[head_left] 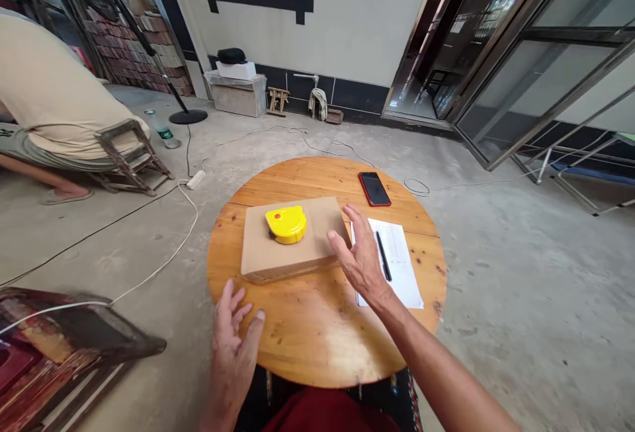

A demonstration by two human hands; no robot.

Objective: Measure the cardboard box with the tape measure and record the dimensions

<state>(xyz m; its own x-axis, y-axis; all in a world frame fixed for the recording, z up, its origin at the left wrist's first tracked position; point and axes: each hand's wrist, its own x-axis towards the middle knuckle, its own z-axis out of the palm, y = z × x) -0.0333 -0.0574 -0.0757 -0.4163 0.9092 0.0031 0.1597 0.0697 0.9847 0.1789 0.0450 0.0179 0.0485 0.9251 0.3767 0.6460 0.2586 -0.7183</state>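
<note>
Box [312,247]: located on the round table [307,333], toward 10 o'clock of the top, with 12 o'clock taken at the far edge. It is laid flat, and its front face is turned toward 6 o'clock. A tape measure [288,225] is carried on its upper face, offset toward 10 o'clock.

Grip state: nothing is gripped by either hand. The left hand [233,339] is held open at 7 o'clock of the box, apart from it, with the fingers spread. The right hand [361,257] is also held open, at 3 o'clock of the box, beside its end; whether the end is touched cannot be told.

Step in hand: judged to be placement of the hands about the box. If the box is to be gripped, the left hand should be brought toward 11 o'clock to its near corner, and the box kept level so that the tape measure is not slid off.

Clearance: at 3 o'clock of the table, paper [404,276] with a pen [383,257] on it is partly covered by the right arm. A phone [376,188] is placed at 1 o'clock.
</note>
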